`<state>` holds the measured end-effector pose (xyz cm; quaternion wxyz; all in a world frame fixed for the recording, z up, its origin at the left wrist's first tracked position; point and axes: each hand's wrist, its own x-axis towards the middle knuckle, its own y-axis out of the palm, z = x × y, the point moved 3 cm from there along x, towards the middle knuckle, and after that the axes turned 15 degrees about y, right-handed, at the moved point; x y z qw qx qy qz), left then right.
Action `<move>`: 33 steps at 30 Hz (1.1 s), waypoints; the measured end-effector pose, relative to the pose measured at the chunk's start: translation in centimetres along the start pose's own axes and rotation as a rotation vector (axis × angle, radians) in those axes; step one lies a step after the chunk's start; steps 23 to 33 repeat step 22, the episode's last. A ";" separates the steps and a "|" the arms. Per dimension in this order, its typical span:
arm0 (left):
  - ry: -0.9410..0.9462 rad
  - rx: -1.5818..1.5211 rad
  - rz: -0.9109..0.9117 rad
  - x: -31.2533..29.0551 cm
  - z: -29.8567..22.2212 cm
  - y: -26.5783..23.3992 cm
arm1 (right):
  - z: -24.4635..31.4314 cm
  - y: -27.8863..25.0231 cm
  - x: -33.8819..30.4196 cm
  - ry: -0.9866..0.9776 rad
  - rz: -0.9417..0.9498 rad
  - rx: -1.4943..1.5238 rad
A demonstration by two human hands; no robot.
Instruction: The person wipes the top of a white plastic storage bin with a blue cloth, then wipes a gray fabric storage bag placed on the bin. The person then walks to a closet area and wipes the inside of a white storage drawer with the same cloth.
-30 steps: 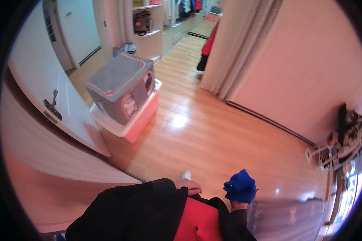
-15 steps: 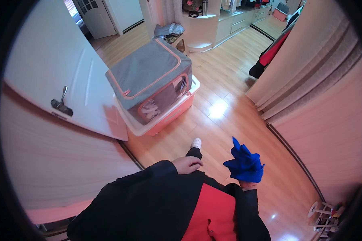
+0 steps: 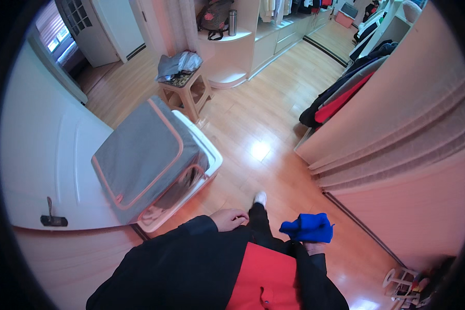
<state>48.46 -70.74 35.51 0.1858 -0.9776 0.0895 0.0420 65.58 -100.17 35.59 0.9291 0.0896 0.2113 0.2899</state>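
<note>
A bright blue cloth (image 3: 309,228) hangs over my right hand (image 3: 315,248), which grips it low at my right side. The cloth hides most of that hand's fingers. My left hand (image 3: 229,219) rests in front of my body with its fingers loosely curled, and no object shows in it. Past the left hand stands a grey fabric storage box (image 3: 139,150) with pink trim and a see-through side panel. It sits in a pink and white plastic bin (image 3: 214,155) beside the white door.
A white door (image 3: 62,155) stands at the left. Beyond the bin, a stool (image 3: 188,95) bears grey fabric. Clothes (image 3: 341,98) hang at the right by a curtain (image 3: 377,150). A small rack (image 3: 403,284) stands at lower right. Cabinets (image 3: 279,46) line the back.
I have stepped forward, so the bin and box sit nearer and further left. The blue cloth has folded down into a more compact shape over my right hand.
</note>
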 end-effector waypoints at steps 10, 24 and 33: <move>-0.152 0.044 -0.285 17.8 3.8 -10.5 | 7.4 -4.7 27.7 0.122 -0.155 -0.194; -0.297 -0.219 -0.419 29.0 6.9 -23.7 | 12.9 -0.2 49.8 0.426 0.144 0.721; -0.297 -0.219 -0.419 29.0 6.9 -23.7 | 12.9 -0.2 49.8 0.426 0.144 0.721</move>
